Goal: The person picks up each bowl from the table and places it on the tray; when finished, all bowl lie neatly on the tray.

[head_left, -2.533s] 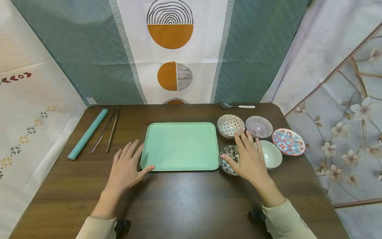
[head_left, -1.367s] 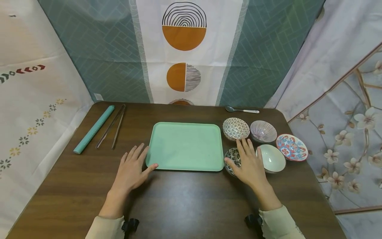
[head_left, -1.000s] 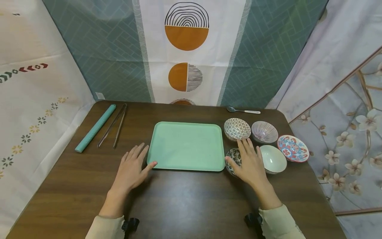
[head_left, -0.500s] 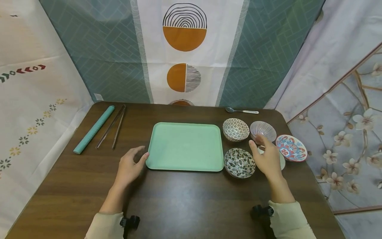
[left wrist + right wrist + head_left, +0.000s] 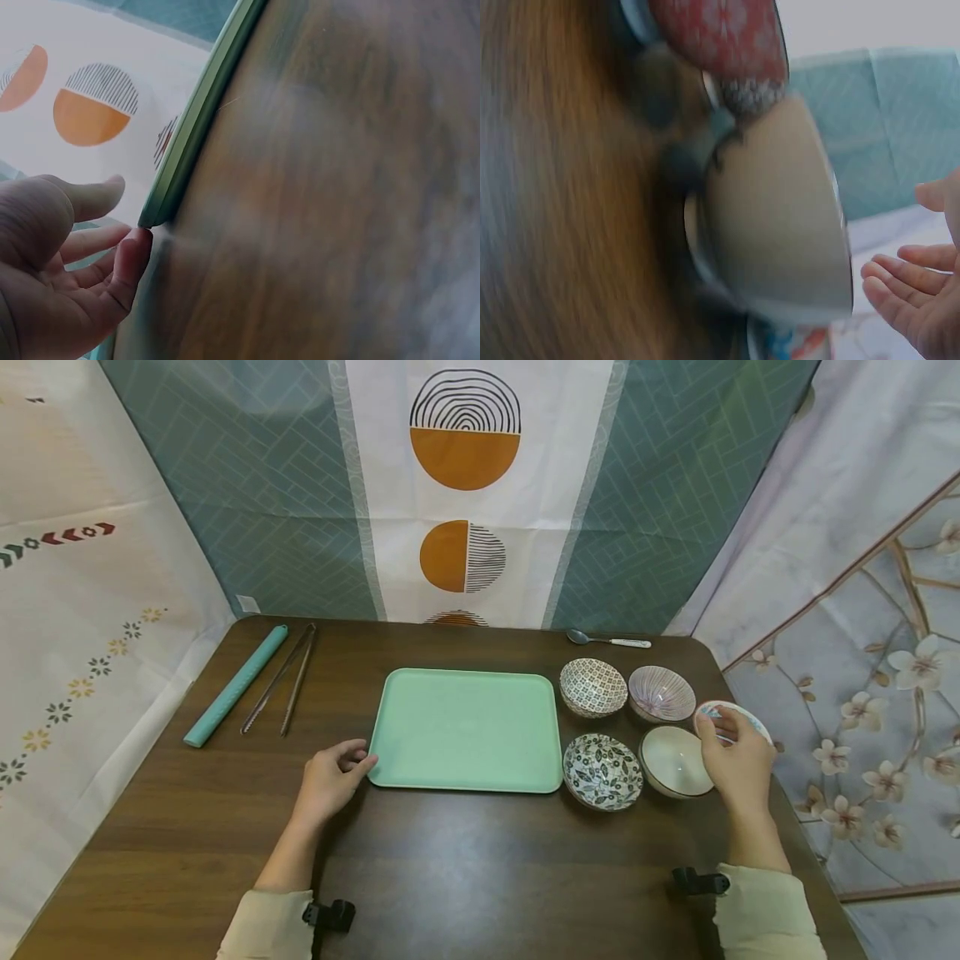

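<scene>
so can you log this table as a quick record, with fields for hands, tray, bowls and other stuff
left hand: left hand at the tray's near left corner
right hand: right hand over the red-and-blue dish
tray: green tray, mid-table
bowls: tan-patterned bowl, purple-striped bowl, black-floral bowl, white bowl
left side: teal cylinder, tongs
far edge: spoon

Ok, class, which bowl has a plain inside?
The white bowl between the right hand and the leaf-patterned bowl; the others show patterned insides.

Near tabletop (image 5: 480, 868) is open; bowls (image 5: 602, 772) crowd the right of the tray (image 5: 465, 731).
</scene>
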A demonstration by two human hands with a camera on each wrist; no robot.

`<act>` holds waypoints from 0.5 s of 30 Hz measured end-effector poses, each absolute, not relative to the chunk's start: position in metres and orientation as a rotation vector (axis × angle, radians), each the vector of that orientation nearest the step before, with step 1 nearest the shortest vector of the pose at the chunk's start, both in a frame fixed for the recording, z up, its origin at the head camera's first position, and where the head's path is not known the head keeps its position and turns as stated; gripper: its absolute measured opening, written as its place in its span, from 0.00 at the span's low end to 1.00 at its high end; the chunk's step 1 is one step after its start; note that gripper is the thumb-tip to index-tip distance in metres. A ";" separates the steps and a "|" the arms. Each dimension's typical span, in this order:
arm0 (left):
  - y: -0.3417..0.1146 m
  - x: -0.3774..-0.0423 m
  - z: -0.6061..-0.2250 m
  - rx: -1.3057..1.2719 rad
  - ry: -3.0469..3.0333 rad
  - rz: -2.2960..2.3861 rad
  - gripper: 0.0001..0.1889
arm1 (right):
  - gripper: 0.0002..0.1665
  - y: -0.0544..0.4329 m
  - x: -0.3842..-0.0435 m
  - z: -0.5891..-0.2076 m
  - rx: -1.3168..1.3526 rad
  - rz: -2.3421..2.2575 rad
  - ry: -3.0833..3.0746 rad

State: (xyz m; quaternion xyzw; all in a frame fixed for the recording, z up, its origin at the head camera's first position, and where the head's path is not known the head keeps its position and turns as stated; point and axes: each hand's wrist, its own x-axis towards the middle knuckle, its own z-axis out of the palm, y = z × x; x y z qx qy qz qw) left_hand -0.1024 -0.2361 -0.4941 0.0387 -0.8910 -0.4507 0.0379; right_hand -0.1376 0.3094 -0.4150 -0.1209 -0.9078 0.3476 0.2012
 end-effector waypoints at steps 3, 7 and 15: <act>-0.236 -0.103 -0.494 0.124 -2.746 -1.395 0.21 | 0.29 0.327 -0.137 -0.421 -0.420 0.959 -2.531; -0.236 -0.103 -0.494 0.129 -2.757 -1.403 0.21 | 0.32 0.348 -0.135 -0.428 -0.539 0.913 -2.539; -0.236 -0.103 -0.494 0.135 -2.770 -1.398 0.21 | 0.27 0.371 -0.130 -0.442 -0.566 0.721 -2.470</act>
